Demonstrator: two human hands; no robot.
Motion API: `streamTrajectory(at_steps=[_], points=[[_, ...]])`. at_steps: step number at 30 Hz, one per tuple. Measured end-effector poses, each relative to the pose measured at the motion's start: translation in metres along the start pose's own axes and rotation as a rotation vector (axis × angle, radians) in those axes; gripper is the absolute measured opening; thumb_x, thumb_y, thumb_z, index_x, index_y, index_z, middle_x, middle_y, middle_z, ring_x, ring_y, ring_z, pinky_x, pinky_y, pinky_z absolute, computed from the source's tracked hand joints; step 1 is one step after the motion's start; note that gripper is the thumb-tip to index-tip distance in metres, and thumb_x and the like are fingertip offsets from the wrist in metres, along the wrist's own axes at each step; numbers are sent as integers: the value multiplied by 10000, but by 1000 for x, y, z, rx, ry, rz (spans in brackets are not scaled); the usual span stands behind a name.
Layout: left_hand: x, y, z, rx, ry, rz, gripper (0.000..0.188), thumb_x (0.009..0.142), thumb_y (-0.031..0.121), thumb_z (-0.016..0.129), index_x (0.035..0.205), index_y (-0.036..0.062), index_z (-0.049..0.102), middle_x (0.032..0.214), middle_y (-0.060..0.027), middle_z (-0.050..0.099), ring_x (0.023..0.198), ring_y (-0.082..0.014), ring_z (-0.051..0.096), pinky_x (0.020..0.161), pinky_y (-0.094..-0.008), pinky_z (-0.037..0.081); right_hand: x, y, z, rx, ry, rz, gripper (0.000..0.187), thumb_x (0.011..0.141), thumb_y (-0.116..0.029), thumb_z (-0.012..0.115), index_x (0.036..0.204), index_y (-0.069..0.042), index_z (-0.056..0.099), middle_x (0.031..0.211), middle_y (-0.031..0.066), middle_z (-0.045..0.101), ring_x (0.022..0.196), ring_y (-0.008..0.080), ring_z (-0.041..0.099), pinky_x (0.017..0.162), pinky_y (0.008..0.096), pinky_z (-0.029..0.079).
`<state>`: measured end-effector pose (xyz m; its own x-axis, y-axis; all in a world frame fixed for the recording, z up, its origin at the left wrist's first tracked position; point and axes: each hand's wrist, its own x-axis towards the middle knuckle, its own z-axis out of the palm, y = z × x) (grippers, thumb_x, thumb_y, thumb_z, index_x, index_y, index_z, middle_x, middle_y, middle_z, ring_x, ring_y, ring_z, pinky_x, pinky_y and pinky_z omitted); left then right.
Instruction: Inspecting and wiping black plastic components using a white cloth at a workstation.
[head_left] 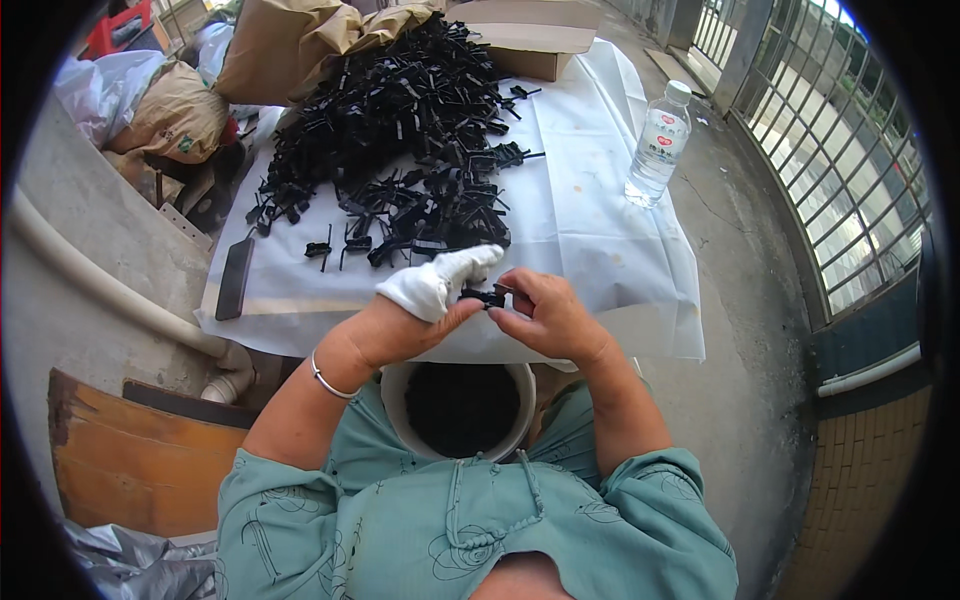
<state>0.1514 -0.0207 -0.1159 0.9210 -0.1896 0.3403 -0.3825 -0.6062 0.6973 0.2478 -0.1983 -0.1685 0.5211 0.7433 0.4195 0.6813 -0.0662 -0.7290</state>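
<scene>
Near white sheeting [580,230], left hand [428,290] and right hand [548,315] apparently pinch one black piece [485,298].

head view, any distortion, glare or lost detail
In the head view, the fisheye curves the barred gate and black fills the corners; head view, daylight is bright beyond the gate; head view, the heap of black parts and the dark bucket contents lose detail; head view, the small black part being held shows little detail.

Single head-worn fisheye view, looking from above the wearer's torso [400,530] at lower centre, facing down and forward, fingers [530,286] near at mid-frame, table [590,240] beyond at upper centre, dark vignette at corners.
</scene>
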Motion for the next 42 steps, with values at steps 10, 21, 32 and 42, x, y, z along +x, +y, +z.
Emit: streamTrajectory(at_steps=[10, 21, 32, 42], points=[[-50, -8, 38, -596, 333, -490, 246, 905, 109, 509, 1133, 19, 489, 886, -21, 574, 727, -45, 503, 592, -175, 436, -7, -38, 30, 240, 31, -218, 228, 727, -82, 703, 915, -42, 581, 604, 47, 482, 492, 125, 428, 463, 265, 363], [-50, 3, 46, -632, 421, -391, 292, 864, 33, 546, 1144, -23, 489, 917, -33, 583, 716, -48, 528, 581, -180, 453, -2, -22, 42, 489, 50, 72, 198, 908, -177, 524, 797, -15, 552, 586, 4, 474, 545, 88, 408, 496, 254, 375], [-47, 8, 47, -127, 462, -277, 293, 796, 9, 562, 1082, -52, 545, 937, -124, 620, 776, -156, 608, 712, -271, 497, -7, -19, 58, 370, 45, 184, 267, 896, -181, 512, 711, 11, 513, 592, 140, 494, 503, 224, 431, 486, 340, 368], [-57, -7, 50, -23, 479, -277, 298, 804, 38, 551, 1090, -41, 529, 932, -134, 606, 855, -223, 596, 775, -291, 470, -9, -15, 74, 571, 39, 191, 203, 904, -174, 521, 809, -6, 584, 635, -24, 491, 590, 61, 413, 540, 233, 377]])
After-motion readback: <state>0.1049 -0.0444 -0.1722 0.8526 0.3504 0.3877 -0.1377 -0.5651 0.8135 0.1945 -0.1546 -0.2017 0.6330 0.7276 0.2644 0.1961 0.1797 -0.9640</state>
